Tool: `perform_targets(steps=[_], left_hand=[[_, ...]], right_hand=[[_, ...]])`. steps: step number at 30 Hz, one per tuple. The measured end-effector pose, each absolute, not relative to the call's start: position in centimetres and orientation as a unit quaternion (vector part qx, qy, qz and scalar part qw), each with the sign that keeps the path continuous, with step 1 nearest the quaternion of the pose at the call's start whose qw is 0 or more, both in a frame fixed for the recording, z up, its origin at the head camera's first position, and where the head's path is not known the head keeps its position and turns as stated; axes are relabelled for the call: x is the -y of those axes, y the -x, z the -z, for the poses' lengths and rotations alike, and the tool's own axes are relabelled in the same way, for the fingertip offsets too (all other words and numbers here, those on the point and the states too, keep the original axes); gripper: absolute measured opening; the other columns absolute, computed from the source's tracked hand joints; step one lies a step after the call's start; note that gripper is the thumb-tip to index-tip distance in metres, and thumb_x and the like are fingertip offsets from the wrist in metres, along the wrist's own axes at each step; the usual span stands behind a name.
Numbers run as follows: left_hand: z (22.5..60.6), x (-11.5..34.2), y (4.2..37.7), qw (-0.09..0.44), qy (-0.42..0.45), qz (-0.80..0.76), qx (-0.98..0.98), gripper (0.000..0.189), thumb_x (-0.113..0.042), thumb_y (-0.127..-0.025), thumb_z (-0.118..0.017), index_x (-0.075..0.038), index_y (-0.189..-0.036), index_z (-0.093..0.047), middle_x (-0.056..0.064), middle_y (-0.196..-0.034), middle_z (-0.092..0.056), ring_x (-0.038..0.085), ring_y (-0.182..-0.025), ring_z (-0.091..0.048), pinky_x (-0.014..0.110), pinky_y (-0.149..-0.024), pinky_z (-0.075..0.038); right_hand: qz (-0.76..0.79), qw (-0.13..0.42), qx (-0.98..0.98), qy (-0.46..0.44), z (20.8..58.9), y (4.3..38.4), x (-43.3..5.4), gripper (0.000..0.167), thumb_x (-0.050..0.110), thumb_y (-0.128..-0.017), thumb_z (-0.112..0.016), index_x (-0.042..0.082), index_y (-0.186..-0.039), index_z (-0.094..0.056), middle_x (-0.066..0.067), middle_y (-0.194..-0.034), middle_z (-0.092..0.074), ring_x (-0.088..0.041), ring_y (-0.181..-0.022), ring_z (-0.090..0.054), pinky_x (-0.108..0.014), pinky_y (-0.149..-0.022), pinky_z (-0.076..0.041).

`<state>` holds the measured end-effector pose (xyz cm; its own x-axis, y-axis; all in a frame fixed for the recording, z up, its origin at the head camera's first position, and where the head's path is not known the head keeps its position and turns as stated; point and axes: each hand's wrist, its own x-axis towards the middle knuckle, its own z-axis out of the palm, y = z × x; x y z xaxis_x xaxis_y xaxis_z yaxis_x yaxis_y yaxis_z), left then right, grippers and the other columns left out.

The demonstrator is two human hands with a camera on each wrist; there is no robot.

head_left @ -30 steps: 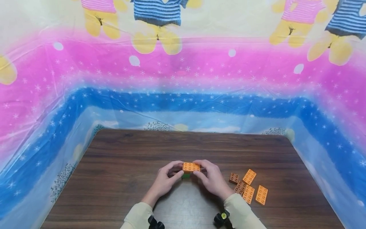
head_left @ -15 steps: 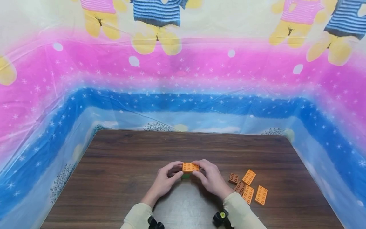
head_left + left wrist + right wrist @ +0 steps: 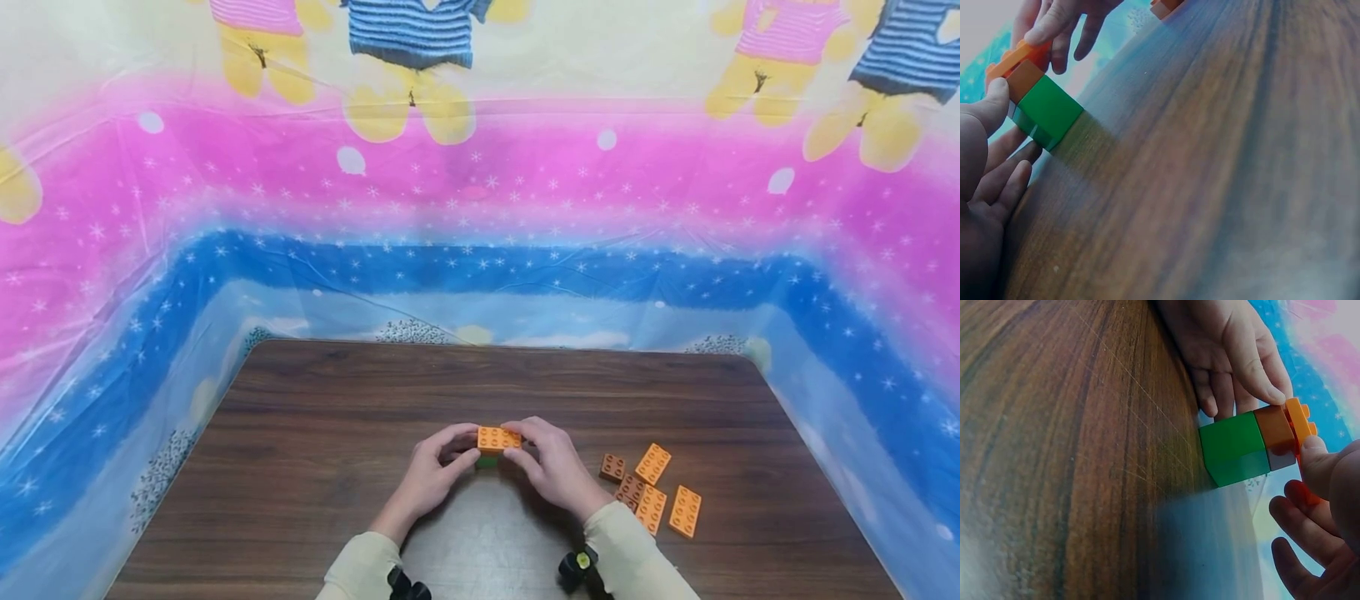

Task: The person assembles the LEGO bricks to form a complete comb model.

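Orange rectangular studded plastic brick (image 3: 497, 438): is lying over a brown plastic block (image 3: 1275, 432) on a green plastic block (image 3: 1235, 450), worktop (image 3: 330, 400) beneath; long axis is running left to right. Right hand (image 3: 553, 467) is pinching its overhanging right end; left hand (image 3: 431, 472) is pinching the left end, near brown.

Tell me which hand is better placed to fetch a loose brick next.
The right hand, I'd judge: the loose bricks lie beside it, while the left hand is across the stack and would have to reach past. Both hold the stack, so the right must let go first.
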<state>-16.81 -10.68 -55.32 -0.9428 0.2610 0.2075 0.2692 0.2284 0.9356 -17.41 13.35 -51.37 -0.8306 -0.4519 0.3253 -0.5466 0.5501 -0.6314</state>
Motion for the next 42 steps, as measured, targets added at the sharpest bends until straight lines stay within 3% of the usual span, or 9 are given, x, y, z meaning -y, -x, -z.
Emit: perform_targets(steps=[6, 18, 29, 35, 42], left_hand=[[55.48, 10.66, 16.99, 0.016, 0.181, 0.598, 0.78, 0.034, -0.023, -0.102, -0.071, -0.019, -0.136, -0.066, 0.004, -0.126, -0.073, 0.025, -0.118, -0.069, 0.033, -0.094, -0.056], [55.22, 10.22, 16.92, 0.018, 0.168, 0.608, 0.775, 0.038, -0.026, -0.104, -0.07, -0.013, -0.14, -0.064, 0.001, -0.125, -0.072, 0.023, -0.118, -0.069, 0.033, -0.092, -0.055], [55.0, 10.06, 16.86, 0.024, 0.169, 0.612, 0.772, 0.031, -0.026, -0.104, -0.069, -0.02, -0.135, -0.067, -0.001, -0.123, -0.073, 0.022, -0.115, -0.07, 0.032, -0.091, -0.055], [54.88, 10.02, 16.88, 0.028, 0.171, 0.608, 0.775, 0.032, -0.026, -0.104, -0.069, -0.019, -0.135, -0.066, 0.0, -0.122, -0.073, 0.021, -0.115, -0.07, 0.032, -0.09, -0.055], [55.21, 10.07, 16.7, 0.03, 0.172, 0.603, 0.779, 0.031, -0.026, -0.104, -0.068, -0.019, -0.135, -0.066, -0.001, -0.121, -0.073, 0.018, -0.111, -0.07, 0.031, -0.087, -0.055]], right_hand=[[-0.378, 0.064, 0.878, -0.285, 51.22, 17.5, -13.37, 0.03, 0.021, -0.102, -0.072, 0.016, -0.131, -0.069, 0.001, -0.118, -0.07, -0.012, -0.104, -0.068, -0.045, -0.089, -0.059], [-0.378, 0.065, 0.878, -0.286, 51.07, 17.52, -13.38, 0.029, 0.02, -0.101, -0.073, 0.015, -0.13, -0.07, 0.0, -0.118, -0.07, -0.012, -0.105, -0.068, -0.044, -0.089, -0.06], [-0.381, 0.055, 0.883, -0.269, 50.92, 17.48, -13.37, 0.031, 0.021, -0.101, -0.074, 0.015, -0.131, -0.07, 0.001, -0.119, -0.07, -0.011, -0.104, -0.068, -0.043, -0.088, -0.059], [-0.391, 0.042, 0.886, -0.247, 50.96, 17.55, -13.21, 0.031, 0.022, -0.101, -0.074, 0.015, -0.131, -0.07, 0.002, -0.12, -0.069, -0.011, -0.106, -0.069, -0.037, -0.091, -0.06], [-0.417, 0.027, 0.877, -0.236, 51.32, 17.32, -13.0, 0.03, 0.025, -0.102, -0.072, 0.017, -0.131, -0.069, 0.002, -0.123, -0.069, -0.013, -0.109, -0.068, -0.039, -0.093, -0.059]])
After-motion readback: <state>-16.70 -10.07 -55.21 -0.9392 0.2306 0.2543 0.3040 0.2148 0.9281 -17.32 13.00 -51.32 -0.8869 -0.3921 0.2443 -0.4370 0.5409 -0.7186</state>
